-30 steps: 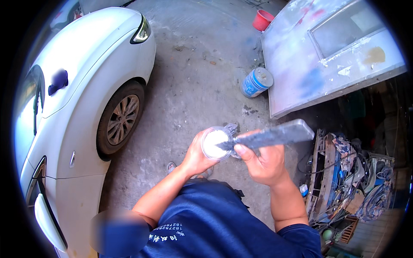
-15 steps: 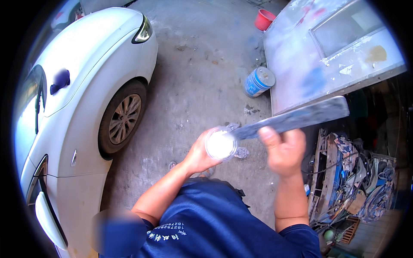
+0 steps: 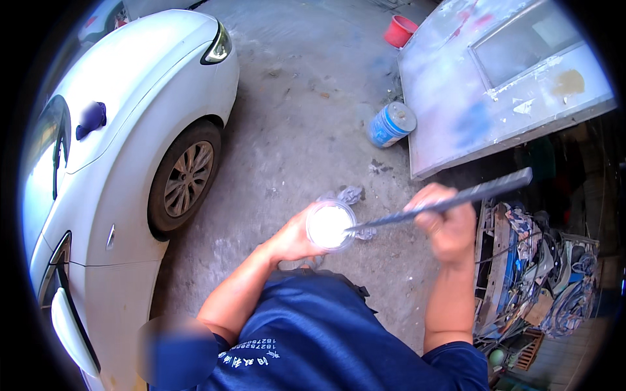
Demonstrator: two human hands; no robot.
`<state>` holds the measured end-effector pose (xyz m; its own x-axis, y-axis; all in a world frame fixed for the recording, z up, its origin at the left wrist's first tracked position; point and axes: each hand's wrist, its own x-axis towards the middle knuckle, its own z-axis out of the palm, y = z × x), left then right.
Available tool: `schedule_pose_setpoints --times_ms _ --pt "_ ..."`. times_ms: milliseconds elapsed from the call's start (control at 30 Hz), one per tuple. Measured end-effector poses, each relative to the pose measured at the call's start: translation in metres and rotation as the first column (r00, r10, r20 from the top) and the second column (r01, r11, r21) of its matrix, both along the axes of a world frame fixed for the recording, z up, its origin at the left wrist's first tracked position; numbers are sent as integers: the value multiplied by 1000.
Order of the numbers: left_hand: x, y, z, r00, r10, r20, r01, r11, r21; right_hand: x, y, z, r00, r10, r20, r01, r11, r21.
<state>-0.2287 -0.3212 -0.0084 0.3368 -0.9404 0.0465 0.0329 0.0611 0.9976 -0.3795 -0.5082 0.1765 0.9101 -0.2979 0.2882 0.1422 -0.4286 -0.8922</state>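
Observation:
My left hand (image 3: 291, 238) is wrapped round the side of a clear plastic cup (image 3: 353, 220) in front of my body. Bright white liquid (image 3: 328, 225), much like paint, shows inside it. In my right hand (image 3: 450, 229), the fingers close around the middle of a long, flat, dark grey stirring stick (image 3: 492, 190). The stick is seen almost edge-on and slants down to the left. Its low end meets the white liquid at the cup's right side; whether it dips below the surface I cannot tell. Crumpled clear plastic (image 3: 351, 195) shows just beyond the cup.
A white car (image 3: 124, 150) stands along the left. Ahead on the right are a blue-and-white bucket (image 3: 391, 124), a red bucket (image 3: 400, 31) and a paint-stained white panel (image 3: 450, 117). A heap of scrap (image 3: 541, 280) lies at right. The concrete floor (image 3: 293, 117) stretches between them.
The stick has turned from showing its broad face to nearly edge-on. My right hand has shifted slightly right, and the cup in my left hand has moved a little left.

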Motion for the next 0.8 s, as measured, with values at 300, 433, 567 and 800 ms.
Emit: schedule_pose_setpoints --times_ms 300,433,567,800 --pt "-2 4 2 992 -105 68 105 994 15 7 -1 0 978 210 16 -207 971 -119" --pt "-12 -1 9 992 -115 49 114 993 30 28 7 -1 985 151 -87 -171 930 -325" --pt "-11 5 6 992 -121 30 120 993 20 12 12 -5 920 387 65 -358 896 -264" --pt "-22 -6 5 996 -84 -16 84 996 -21 28 23 -5 935 354 -6 -311 813 -492"
